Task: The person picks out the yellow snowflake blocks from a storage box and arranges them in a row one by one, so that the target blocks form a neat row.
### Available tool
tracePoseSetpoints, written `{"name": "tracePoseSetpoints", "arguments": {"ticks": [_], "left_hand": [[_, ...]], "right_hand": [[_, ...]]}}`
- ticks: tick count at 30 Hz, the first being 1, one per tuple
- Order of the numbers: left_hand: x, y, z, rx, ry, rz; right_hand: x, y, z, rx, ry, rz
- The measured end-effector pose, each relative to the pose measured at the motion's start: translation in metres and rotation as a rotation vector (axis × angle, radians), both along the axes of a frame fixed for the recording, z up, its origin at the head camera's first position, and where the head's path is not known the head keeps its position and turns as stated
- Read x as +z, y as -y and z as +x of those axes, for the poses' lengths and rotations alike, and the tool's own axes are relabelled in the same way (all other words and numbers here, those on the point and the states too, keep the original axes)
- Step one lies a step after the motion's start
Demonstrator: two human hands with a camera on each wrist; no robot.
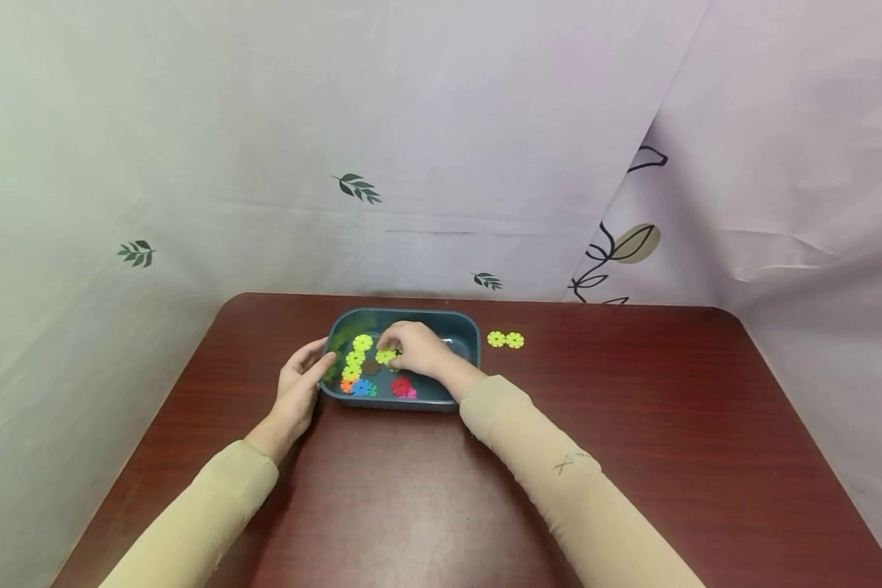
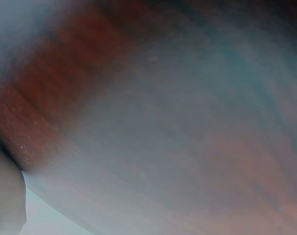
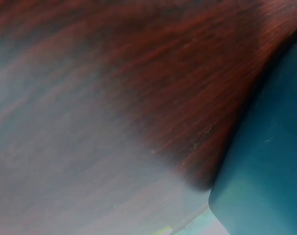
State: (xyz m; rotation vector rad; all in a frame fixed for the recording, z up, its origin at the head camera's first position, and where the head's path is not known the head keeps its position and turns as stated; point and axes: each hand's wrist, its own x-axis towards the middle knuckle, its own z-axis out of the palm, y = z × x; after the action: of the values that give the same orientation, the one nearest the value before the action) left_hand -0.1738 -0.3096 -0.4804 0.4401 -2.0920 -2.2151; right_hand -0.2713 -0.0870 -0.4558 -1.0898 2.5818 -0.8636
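Note:
A dark blue-green plastic tray (image 1: 397, 406) stands on the table with several notched snowflake discs in it. My left hand (image 1: 299, 386) holds the tray's left end, thumb at the rim. Inside the tray my right hand (image 1: 420, 349) pinches a yellow snowflake disc (image 1: 385, 357) with its fingertips pointing down. Left of that lies a row of yellow discs (image 1: 355, 358). A brown disc (image 1: 371, 367), a blue disc (image 1: 362, 388), an orange disc (image 1: 346, 385) and a red disc (image 1: 401, 386) lie near them. In the right wrist view the tray's wall (image 3: 266, 147) fills the right side.
Two yellow discs (image 1: 505, 339) lie side by side on the reddish-brown table (image 1: 632, 425), right of the tray. A pale curtain (image 1: 426, 163) with leaf prints hangs behind the table and at its sides. The left wrist view is mostly blurred.

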Motion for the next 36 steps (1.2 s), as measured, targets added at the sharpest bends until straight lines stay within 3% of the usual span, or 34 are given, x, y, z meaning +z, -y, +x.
{"name": "tracePoseSetpoints", "arguments": {"ticks": [23, 36], "left_hand": [[-0.0013, -0.0001, 0.0007, -0.004, -0.030, 0.007], [-0.0027, 0.0010, -0.0002, -0.002, -0.042, 0.005]], "right_hand": [[-0.0028, -0.0006, -0.0001, -0.041, -0.028, -0.016], [0.0006, -0.0027, 0.0017, -0.169, -0.019, -0.123]]}}
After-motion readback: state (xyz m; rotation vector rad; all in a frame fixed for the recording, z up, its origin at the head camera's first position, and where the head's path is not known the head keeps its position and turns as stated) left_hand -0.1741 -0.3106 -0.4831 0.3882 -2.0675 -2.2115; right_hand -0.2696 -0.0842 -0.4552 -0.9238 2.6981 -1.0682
